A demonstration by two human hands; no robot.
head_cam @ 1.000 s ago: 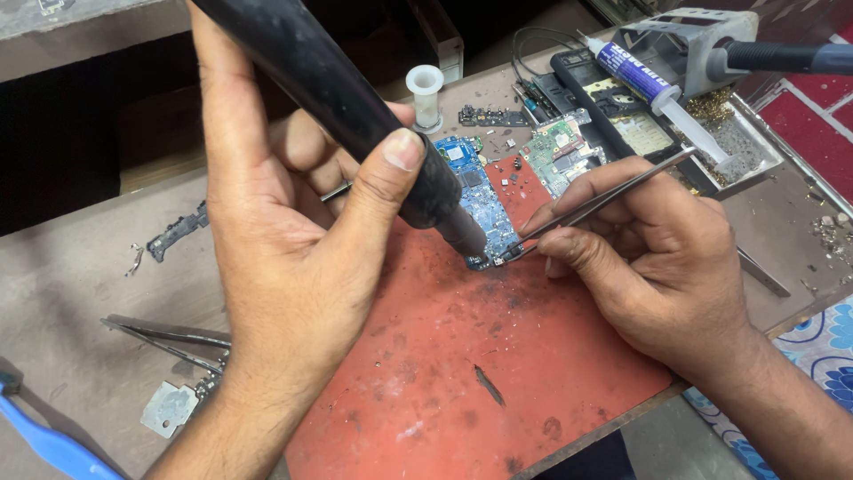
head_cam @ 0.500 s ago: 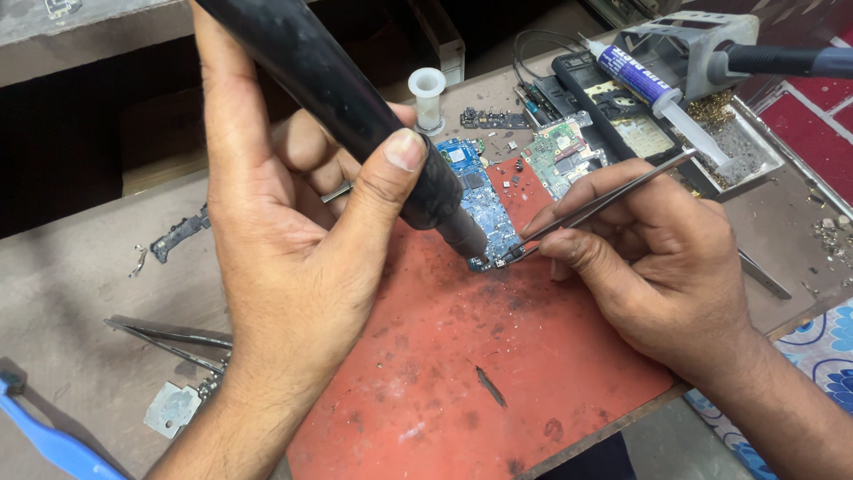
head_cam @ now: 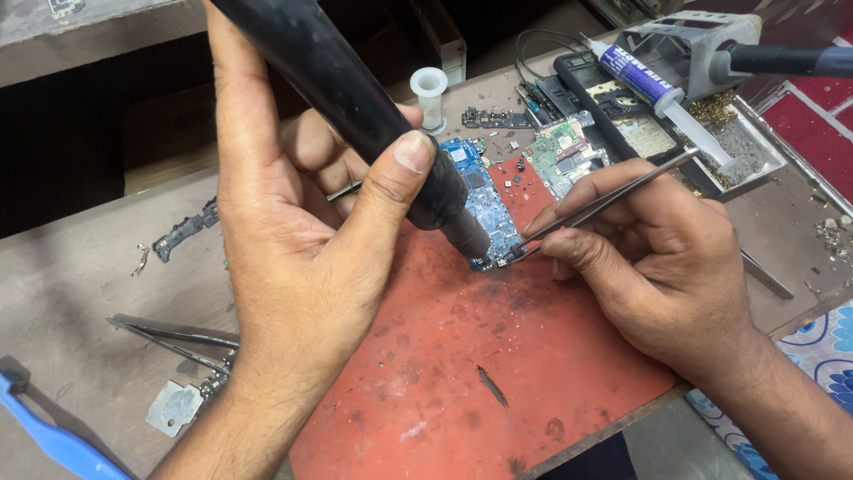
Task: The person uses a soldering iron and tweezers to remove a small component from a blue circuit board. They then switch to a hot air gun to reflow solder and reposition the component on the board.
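On the red mat (head_cam: 498, 391) lies the blue circuit board (head_cam: 480, 200); the left hand (head_cam: 293, 267) grips the black hot-air nozzle (head_cam: 355, 107) over its lower edge, the right hand (head_cam: 657, 258) pinches tweezers (head_cam: 604, 200) there. Steady heat and a light touch seem best.

Bright, even light from above/far side. Soft shadows under both hands on the red mat (head_cam: 498, 391). Slight glare on the metal tray (head_cam: 755, 147), far right. Far left bg dark. Sharp focus, no blur; mild wide-angle stretch at edges.
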